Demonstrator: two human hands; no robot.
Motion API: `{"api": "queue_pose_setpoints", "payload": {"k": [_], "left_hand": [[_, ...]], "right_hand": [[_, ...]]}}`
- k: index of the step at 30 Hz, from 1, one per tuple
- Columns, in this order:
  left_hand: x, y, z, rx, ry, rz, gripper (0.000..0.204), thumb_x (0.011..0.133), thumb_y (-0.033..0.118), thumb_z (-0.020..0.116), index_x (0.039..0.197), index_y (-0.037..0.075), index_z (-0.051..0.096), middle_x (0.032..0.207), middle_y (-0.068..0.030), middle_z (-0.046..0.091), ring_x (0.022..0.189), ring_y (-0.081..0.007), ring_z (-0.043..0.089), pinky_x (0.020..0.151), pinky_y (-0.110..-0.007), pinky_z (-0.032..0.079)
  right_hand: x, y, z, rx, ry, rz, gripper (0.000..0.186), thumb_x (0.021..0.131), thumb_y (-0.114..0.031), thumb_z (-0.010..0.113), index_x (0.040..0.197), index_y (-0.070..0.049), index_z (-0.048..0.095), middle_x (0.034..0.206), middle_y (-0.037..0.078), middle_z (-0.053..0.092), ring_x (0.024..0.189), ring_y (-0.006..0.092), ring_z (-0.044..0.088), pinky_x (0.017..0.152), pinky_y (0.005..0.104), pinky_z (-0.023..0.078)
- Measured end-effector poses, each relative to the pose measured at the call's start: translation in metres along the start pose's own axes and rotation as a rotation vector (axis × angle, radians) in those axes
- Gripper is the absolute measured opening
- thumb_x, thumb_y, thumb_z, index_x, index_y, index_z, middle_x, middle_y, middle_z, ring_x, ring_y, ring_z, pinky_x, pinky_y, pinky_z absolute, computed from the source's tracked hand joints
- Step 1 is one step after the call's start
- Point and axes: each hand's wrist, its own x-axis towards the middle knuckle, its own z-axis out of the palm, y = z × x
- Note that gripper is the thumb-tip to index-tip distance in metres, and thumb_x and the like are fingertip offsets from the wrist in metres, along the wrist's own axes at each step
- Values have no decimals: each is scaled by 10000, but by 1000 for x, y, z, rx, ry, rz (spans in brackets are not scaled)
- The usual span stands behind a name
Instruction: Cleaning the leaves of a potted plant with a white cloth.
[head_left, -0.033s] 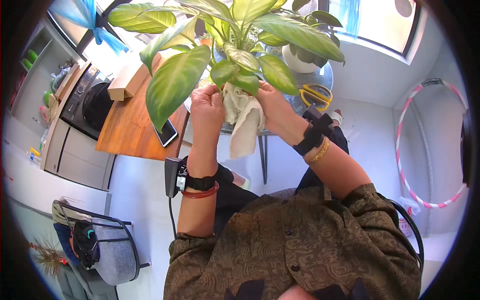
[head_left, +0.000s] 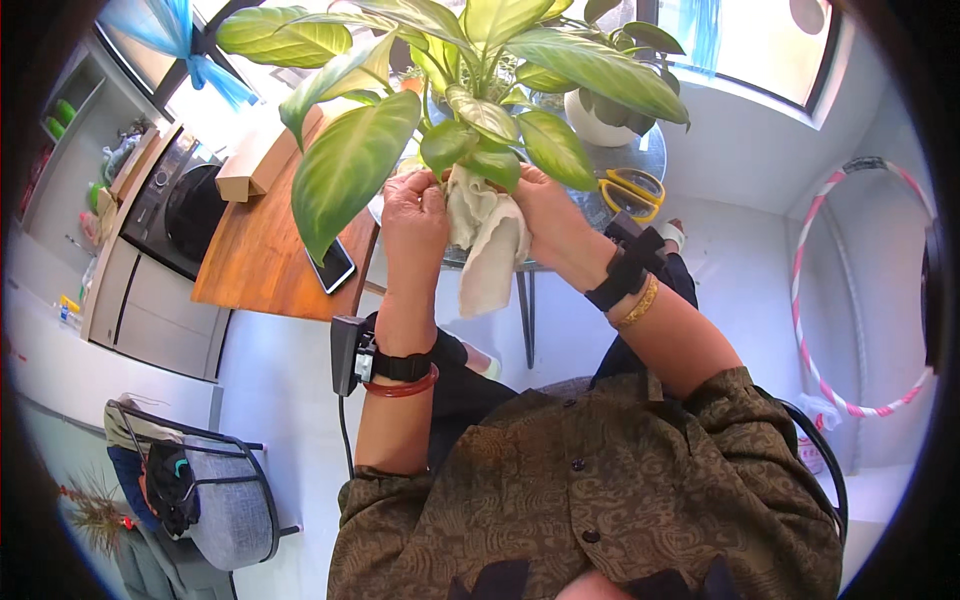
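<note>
A leafy green potted plant [head_left: 360,165] with broad, pale-centred leaves fills the top middle, its pot hidden. Below its small central leaves hangs a crumpled off-white cloth [head_left: 487,250]. My right hand [head_left: 556,215] grips the cloth from the right, fingertips partly covered by leaf and cloth. On the cloth's left side, my left hand [head_left: 415,215] is closed, thumb against curled fingers, just under the large drooping leaf. Whatever sits in its pinch is hidden. Both hands are close together, only the cloth's width apart.
A glass round table [head_left: 650,150] holds yellow-handled scissors [head_left: 632,193] and a white pot [head_left: 600,120]. On the wooden table [head_left: 250,265] at left lie a phone [head_left: 332,267] and a cardboard box [head_left: 250,170]. A grey chair [head_left: 230,500] stands lower left; a striped hoop [head_left: 808,290] leans at right.
</note>
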Motion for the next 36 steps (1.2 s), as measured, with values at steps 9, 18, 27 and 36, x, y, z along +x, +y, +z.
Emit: {"api": "queue_pose_setpoints", "payload": {"k": [9,18,27,36], "left_hand": [[-19,48,0,-68,-96,-204,457,952,360,431,1034,-48,620,888,-93,646,757,-160,589,694,-289,464],[-18,37,1,-563,-186,-417,786,898,648,340,1184,-60,525,1036,-107,612,878,-146,589,766,-262,481],[-9,30,-9,-697,-254,-502,889,831,724,374,1228,-66,471,1092,-144,586,962,-198,583,831,-310,485],[-13,9,-22,-1001,-385,-608,615,956,452,401,1254,-85,418,1202,-259,531,1105,-330,555,958,-442,461]], "right_hand": [[0,10,2,-72,-48,-70,174,888,-125,589,1030,-28,610,956,75,646,797,141,642,705,298,550],[-20,12,17,-181,-19,-47,172,867,-77,573,1014,2,614,923,68,650,780,119,624,691,263,525],[-43,9,15,-289,-159,134,201,799,-33,583,985,20,639,880,47,649,733,109,608,681,241,503],[-62,-27,11,-587,-348,372,299,748,-31,596,1037,30,640,885,40,649,749,92,596,688,217,489]]}}
